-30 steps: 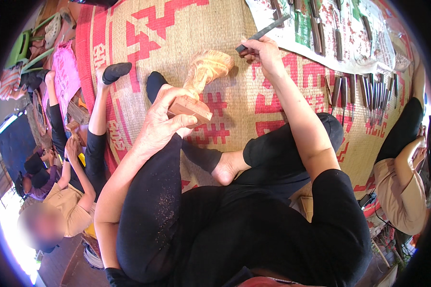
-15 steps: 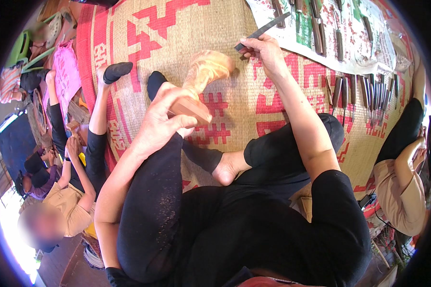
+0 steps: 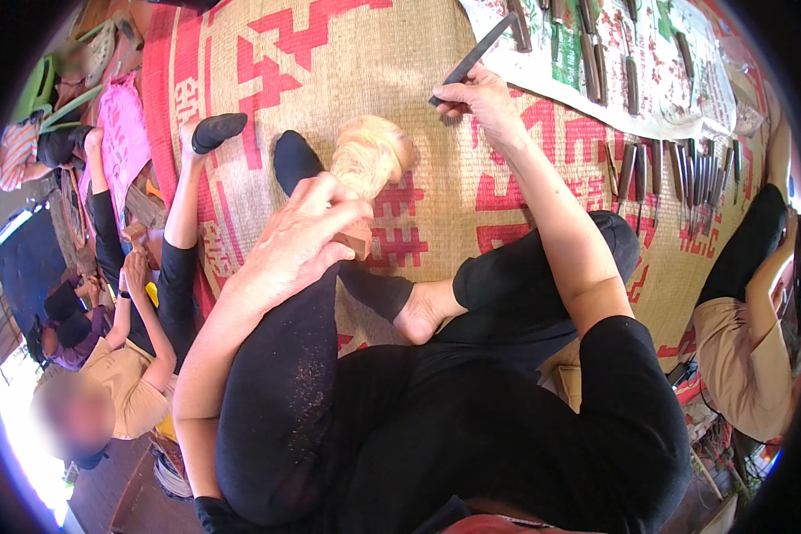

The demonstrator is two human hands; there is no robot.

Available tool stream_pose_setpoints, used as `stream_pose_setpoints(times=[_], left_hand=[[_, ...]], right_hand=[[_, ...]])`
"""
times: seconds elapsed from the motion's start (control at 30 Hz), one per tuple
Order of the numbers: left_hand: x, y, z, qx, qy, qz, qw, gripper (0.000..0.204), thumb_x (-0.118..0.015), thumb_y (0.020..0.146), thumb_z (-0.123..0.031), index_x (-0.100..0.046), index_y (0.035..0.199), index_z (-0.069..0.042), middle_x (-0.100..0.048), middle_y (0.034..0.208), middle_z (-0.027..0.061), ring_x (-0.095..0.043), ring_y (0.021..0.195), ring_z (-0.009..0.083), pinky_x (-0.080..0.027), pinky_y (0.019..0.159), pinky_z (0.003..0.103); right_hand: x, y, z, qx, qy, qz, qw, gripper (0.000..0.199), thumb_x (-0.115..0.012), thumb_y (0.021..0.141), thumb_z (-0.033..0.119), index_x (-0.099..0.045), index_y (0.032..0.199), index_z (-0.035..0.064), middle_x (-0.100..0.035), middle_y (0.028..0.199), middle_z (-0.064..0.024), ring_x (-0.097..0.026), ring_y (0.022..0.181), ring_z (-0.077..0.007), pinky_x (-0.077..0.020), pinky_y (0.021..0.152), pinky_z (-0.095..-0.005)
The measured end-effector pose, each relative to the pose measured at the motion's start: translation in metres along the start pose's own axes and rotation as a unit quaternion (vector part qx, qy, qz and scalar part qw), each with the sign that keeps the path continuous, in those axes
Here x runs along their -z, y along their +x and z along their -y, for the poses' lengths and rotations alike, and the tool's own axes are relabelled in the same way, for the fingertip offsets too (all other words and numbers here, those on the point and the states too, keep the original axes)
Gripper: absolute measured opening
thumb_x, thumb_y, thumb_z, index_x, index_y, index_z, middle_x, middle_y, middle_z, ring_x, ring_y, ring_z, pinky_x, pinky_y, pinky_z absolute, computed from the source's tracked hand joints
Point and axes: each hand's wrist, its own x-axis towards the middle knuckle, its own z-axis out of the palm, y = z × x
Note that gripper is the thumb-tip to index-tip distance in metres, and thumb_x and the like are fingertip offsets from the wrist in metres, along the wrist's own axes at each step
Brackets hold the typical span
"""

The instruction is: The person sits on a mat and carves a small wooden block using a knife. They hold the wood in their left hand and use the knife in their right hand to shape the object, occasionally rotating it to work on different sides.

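Above my bent left knee, my left hand (image 3: pixel 307 233) is closed round the square base of a pale wooden carving (image 3: pixel 370 153). The carving's rounded upper end points away from me and is a little smeared by motion; my fingers cover part of its base. Off to the right, my right hand (image 3: pixel 481 100) pinches a dark, flat, narrow bar that looks like a file (image 3: pixel 479 55). The file slants up and to the right, apart from the carving. Pale wood dust lies on my left trouser leg (image 3: pixel 307 392).
A red-patterned straw mat (image 3: pixel 454 191) spreads below me. Several dark-handled carving tools (image 3: pixel 685 173) lie at the right, others on a printed sheet (image 3: pixel 552 67) at far right. A co-worker (image 3: pixel 125 374) sits at left holding a wooden piece; another person (image 3: pixel 748 329) sits at right.
My left hand has tipped and turned the carving, lowering its far end and drawing the base nearer. My right hand has moved slightly left, and the file stands steeper.
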Motion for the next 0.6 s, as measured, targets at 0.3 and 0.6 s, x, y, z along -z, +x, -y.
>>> stream_pose_setpoints(times=[0.3,0.6], left_hand=[[-0.009,-0.008,0.013,0.126,-0.101,-0.132,0.978,0.049,-0.074,0.072,-0.009,-0.055,0.117,-0.01,-0.046,0.108,0.011,-0.055,0.101,0.0299,-0.046,0.087,0.037],[-0.006,-0.013,0.016,0.089,-0.106,-0.06,0.989,0.048,-0.07,0.073,-0.002,-0.056,0.117,-0.012,-0.048,0.097,0.0073,-0.056,0.094,0.0242,-0.046,0.08,0.034]], right_hand=[[-0.015,-0.007,-0.012,-0.01,-0.04,0.002,0.999,0.012,-0.071,0.079,0.009,-0.06,0.082,0.005,-0.066,0.071,-0.0052,-0.063,0.057,-0.0092,-0.0518,0.052,-0.0213],[-0.016,-0.006,-0.01,-0.04,-0.043,-0.005,0.998,0.013,-0.071,0.079,0.008,-0.061,0.084,0.0025,-0.066,0.071,-0.0071,-0.063,0.057,-0.0101,-0.0532,0.052,-0.0217]])
